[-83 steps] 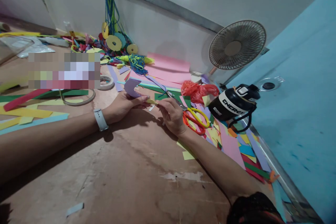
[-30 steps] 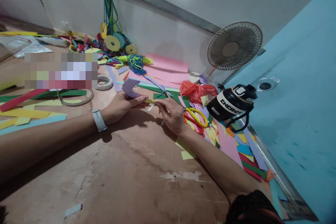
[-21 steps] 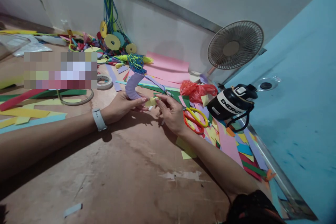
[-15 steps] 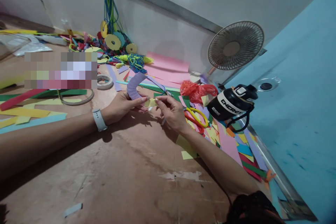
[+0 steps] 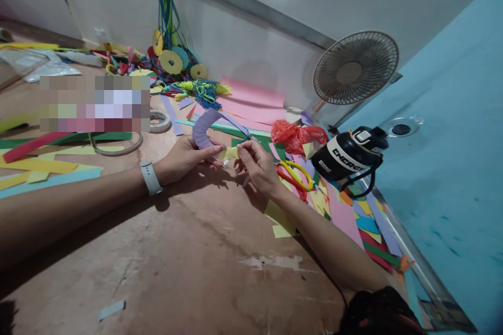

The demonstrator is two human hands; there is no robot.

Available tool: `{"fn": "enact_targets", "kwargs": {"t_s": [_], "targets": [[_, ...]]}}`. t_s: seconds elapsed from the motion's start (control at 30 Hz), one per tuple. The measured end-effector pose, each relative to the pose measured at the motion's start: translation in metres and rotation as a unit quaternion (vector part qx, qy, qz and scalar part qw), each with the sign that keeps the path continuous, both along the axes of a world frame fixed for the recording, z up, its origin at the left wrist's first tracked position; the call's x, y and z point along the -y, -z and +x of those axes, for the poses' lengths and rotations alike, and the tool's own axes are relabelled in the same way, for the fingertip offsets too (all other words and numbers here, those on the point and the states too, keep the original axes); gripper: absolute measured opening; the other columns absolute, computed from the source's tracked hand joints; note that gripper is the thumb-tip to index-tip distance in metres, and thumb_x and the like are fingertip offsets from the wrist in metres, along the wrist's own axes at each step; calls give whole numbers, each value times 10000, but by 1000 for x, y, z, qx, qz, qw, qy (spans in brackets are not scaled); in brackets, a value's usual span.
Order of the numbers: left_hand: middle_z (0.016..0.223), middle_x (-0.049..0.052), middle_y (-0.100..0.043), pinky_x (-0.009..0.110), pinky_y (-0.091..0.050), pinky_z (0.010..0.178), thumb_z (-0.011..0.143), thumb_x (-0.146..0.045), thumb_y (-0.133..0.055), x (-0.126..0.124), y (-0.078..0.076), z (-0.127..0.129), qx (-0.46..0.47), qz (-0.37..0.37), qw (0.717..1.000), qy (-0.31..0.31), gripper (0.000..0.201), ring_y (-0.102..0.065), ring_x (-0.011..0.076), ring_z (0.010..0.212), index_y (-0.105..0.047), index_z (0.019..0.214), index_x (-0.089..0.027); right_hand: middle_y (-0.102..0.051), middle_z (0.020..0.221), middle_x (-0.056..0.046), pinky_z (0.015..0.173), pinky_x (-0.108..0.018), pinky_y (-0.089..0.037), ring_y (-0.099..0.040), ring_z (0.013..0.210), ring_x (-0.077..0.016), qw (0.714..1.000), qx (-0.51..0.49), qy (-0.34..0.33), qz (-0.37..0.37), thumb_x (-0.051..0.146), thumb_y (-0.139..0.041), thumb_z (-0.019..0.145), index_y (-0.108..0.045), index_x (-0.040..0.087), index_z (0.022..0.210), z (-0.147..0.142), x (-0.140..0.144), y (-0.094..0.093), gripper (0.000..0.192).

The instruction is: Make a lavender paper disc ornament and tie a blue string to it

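My left hand (image 5: pixel 184 159), with a pale watch on its wrist, is closed around the lower end of a curved purple paper-wrapped ring (image 5: pixel 200 133). The purple wrapping lies in overlapping folds, and a loose purple strip trails off to the right. Between both hands sits a short piece of yellow paper (image 5: pixel 231 153). The left thumb presses beside its left end, while my right hand (image 5: pixel 260 168) pinches its right end between thumb and fingers. The lower part of the ring is hidden behind the hands. Just right of the right hand are scissors with yellow and red handles (image 5: pixel 296 175).
A bare ring (image 5: pixel 118 154), a tape roll (image 5: pixel 159 122) and coloured strips lie on the left. Cords and discs (image 5: pixel 171 62) hang at the wall. On the right are a red plastic bag (image 5: pixel 291 135), paper scraps, a black bottle (image 5: pixel 346 154) and a fan (image 5: pixel 356 68).
The right thumb and fingers have shifted slightly right along the yellow paper, so more of it shows between the hands. The left hand keeps its grip. The view has moved slightly.
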State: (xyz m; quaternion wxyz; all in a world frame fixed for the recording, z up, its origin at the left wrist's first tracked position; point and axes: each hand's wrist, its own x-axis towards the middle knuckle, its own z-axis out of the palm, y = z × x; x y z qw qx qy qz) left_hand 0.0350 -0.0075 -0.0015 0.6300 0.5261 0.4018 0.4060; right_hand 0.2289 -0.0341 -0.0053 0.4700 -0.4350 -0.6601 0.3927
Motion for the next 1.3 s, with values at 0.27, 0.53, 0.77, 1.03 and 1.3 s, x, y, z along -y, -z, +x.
{"fn": "enact_targets", "kwargs": {"t_s": [0.27, 0.53, 0.77, 1.03, 1.3], "targets": [[661, 40, -720, 224, -561, 563, 609, -423, -835, 0, -1, 1, 3, 1, 1000, -11, 417, -693, 165, 604, -695, 861, -123, -557, 632, 58, 501, -194, -444, -541, 501, -64, 999, -7, 8, 46, 406, -542, 906, -555, 199, 898, 1, -3, 8, 208], [539, 13, -636, 208, -462, 450, 755, -489, -692, -1, -1, -2, -72, 91, 991, -63, 369, -590, 131, 467, -668, 696, -126, -559, 677, 54, 499, -184, -455, -551, 527, -61, 995, -90, 18, 42, 418, -548, 907, -547, 221, 940, -1, -4, 9, 200], [785, 74, -728, 279, -531, 770, 894, -478, -499, -1, -3, -3, -93, 190, 974, 85, 429, -672, 186, 773, -714, 763, -131, -506, 657, 64, 421, -184, -389, -472, 475, -68, 999, -41, -8, 5, 448, -516, 918, -508, 247, 1110, -6, 5, 9, 278], [816, 62, -747, 261, -544, 732, 839, -468, -597, 5, -6, -2, -105, 165, 971, 134, 349, -682, 180, 757, -735, 778, -154, -557, 726, 32, 491, -208, -427, -505, 527, -83, 999, 11, -6, 31, 458, -487, 929, -486, 231, 1041, -5, 3, 17, 252], [833, 55, -754, 263, -559, 723, 802, -419, -651, 2, -4, -2, -79, 165, 980, 73, 288, -690, 186, 766, -728, 793, -141, -639, 864, -23, 602, -251, -478, -572, 648, -110, 968, 142, 59, 199, 371, -578, 887, -570, 201, 1096, -1, 5, 11, 270]]}}
